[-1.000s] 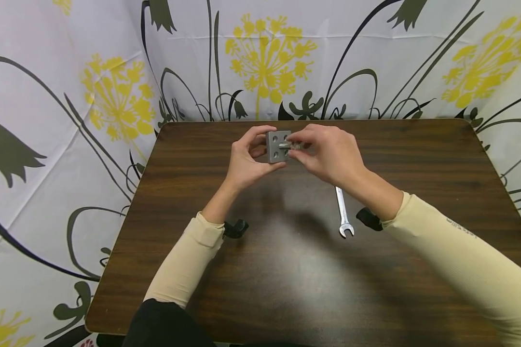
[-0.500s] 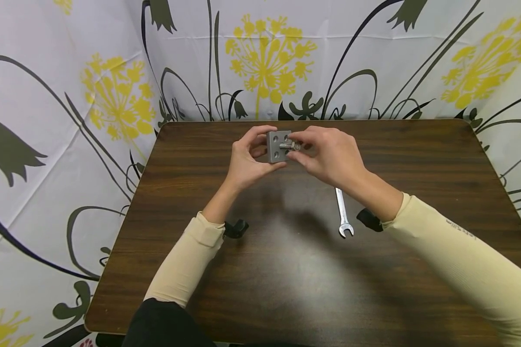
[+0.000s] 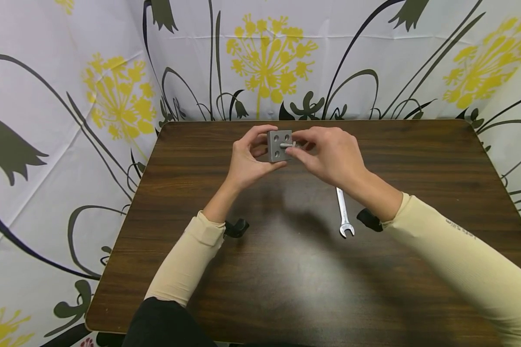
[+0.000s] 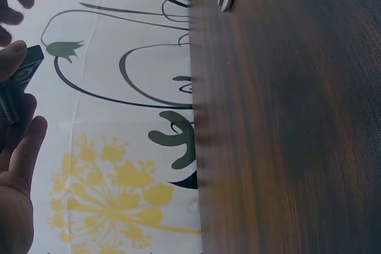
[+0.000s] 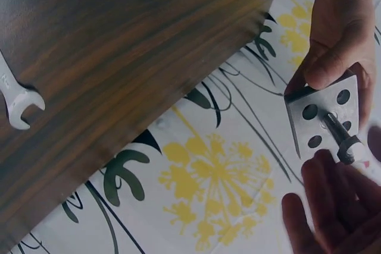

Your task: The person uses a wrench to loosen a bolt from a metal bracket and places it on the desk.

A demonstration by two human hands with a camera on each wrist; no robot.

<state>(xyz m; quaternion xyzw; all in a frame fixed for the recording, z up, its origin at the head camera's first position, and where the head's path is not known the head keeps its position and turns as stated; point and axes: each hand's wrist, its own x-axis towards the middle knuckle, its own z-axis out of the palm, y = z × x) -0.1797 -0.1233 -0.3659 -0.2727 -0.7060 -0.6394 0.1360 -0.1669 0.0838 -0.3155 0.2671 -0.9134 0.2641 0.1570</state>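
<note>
My left hand (image 3: 248, 161) grips a square grey metal block (image 3: 275, 149) by its edges, thumb and fingers on opposite sides. Several round holes go into its face, and a threaded bolt (image 5: 336, 124) stands out from the middle. Toward the bolt's outer end sits a hex nut (image 5: 347, 149). The thumb and fingers of my right hand (image 3: 332, 149) close in around the nut from the right, partly hiding it in the head view. In the left wrist view, threads (image 4: 8, 110) show beside the block, close to the left fingers.
A silver open-end wrench (image 3: 344, 217) lies on the brown wood-grain table (image 3: 295, 289), below and beside the right wrist. Behind the table's far edge hangs a white curtain (image 3: 191, 62) with yellow and dark plant prints.
The right thumb and fingertips shift around the nut and bolt, covering the nut more than half a second ago. The left hand and block stay nearly still; the wrench stays put.
</note>
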